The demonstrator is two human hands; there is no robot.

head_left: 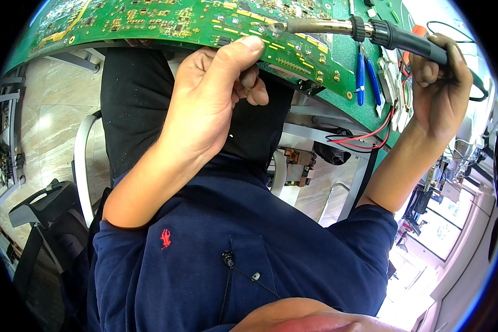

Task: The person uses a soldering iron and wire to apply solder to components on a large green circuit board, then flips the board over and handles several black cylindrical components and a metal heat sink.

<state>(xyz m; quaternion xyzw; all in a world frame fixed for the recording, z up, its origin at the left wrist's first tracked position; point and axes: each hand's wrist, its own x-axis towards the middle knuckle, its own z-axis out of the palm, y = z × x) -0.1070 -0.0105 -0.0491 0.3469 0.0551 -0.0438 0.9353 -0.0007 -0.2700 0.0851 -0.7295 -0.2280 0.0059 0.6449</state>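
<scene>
A large green circuit board [144, 25] with many small parts and gold strips spans the top of the view, its near edge over my lap. My left hand [207, 88] is closed at that edge, with the thumb on the board's top face and the other fingers curled below. In my right hand [442, 91] is a soldering iron [395, 39], gripped by its black handle and held nearly level. Its metal barrel points left, and the tip is at the board's gold strips, just beyond my left thumb. Whether the tip touches is not clear.
Blue-handled pliers [361, 80] lie on the green mat right of the board. Beside them are white pieces [392, 83] and red and black wires [371, 143] looping over the table edge. A chair armrest [84, 166] stands at left, a black chair [41, 210] behind it.
</scene>
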